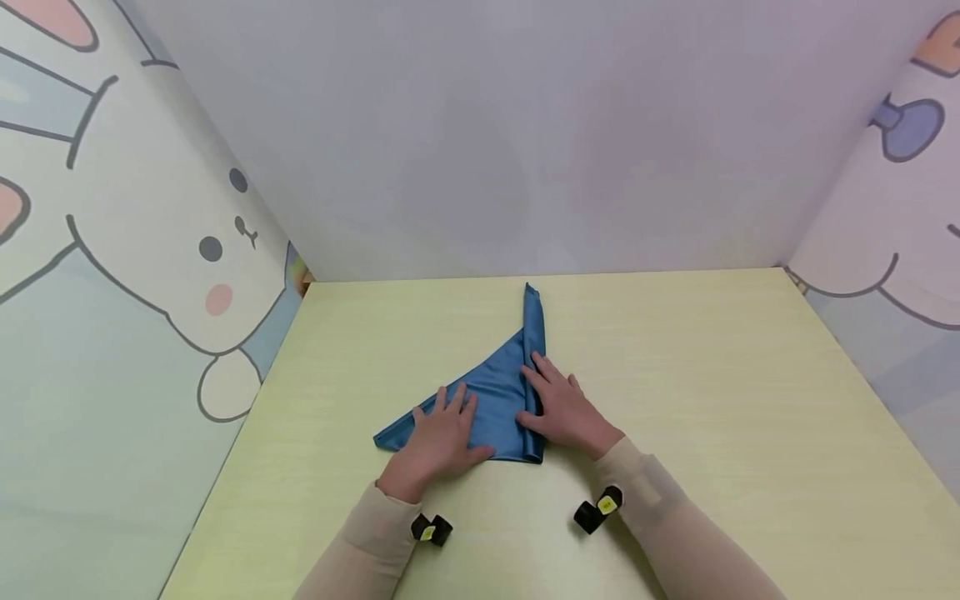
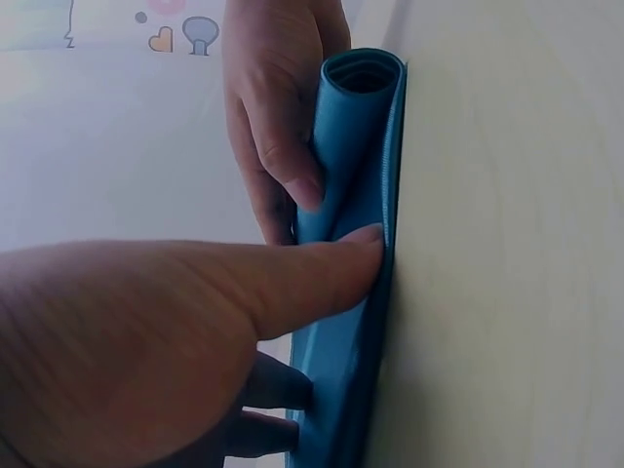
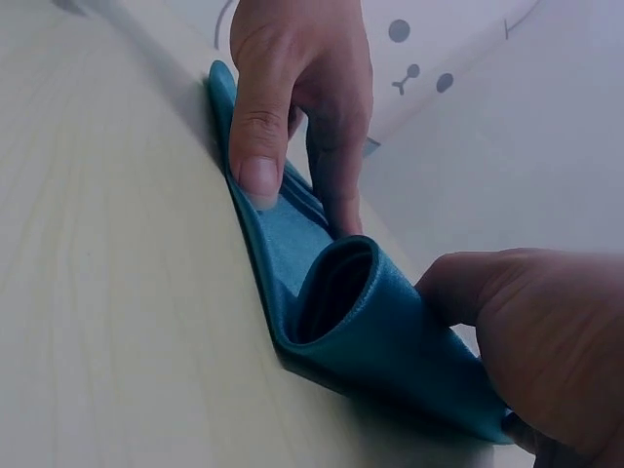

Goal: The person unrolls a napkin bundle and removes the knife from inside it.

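A shiny blue cloth (image 1: 497, 404) lies on the table as a triangle tapering to the left, its right side wound into a long narrow roll (image 1: 533, 321). With spread, straight fingers my left hand (image 1: 437, 440) rests on the flat part; its thumb touches the near edge. My right hand (image 1: 568, 414) lies over the roll from the right, fingers extended across it, thumb nearer the roll's near end. The coiled layers at that end of the roll (image 3: 395, 336) show in the right wrist view. The right fingertips are partly hidden in the wrist views.
The pale wood-look table (image 1: 712, 400) meets a plain light wall (image 1: 510, 167) at the back. Side panels with cartoon animals (image 1: 150, 275) stand left and right. A small black device (image 1: 432, 530) is strapped to each sleeved wrist.
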`<state>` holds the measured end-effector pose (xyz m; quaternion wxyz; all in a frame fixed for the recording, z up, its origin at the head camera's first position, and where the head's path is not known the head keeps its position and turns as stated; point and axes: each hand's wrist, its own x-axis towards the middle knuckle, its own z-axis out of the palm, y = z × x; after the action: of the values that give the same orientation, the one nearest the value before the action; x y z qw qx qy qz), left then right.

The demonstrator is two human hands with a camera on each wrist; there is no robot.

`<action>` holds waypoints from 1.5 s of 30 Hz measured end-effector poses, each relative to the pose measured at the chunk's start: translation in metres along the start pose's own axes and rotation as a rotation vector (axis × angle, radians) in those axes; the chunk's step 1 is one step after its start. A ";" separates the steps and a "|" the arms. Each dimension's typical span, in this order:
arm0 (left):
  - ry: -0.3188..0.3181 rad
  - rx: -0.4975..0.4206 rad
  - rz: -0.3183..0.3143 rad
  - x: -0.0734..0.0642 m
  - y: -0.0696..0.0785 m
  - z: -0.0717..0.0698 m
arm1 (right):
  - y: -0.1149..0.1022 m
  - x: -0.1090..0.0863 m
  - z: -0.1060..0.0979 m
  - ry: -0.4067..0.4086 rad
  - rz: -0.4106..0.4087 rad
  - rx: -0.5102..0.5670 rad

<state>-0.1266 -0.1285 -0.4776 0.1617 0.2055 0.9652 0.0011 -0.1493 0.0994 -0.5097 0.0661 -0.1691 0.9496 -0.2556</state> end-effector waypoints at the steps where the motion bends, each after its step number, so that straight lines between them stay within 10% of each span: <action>1: -0.001 -0.002 -0.003 0.000 0.000 0.000 | -0.001 0.000 -0.001 -0.002 0.000 0.007; 45: -0.063 -0.102 -0.061 -0.006 -0.022 -0.012 | 0.015 -0.005 -0.026 -0.157 -0.053 0.151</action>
<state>-0.1342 -0.1504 -0.4664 0.2024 0.1675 0.9641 0.0386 -0.1544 0.1251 -0.4943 0.1460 -0.2080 0.9147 -0.3141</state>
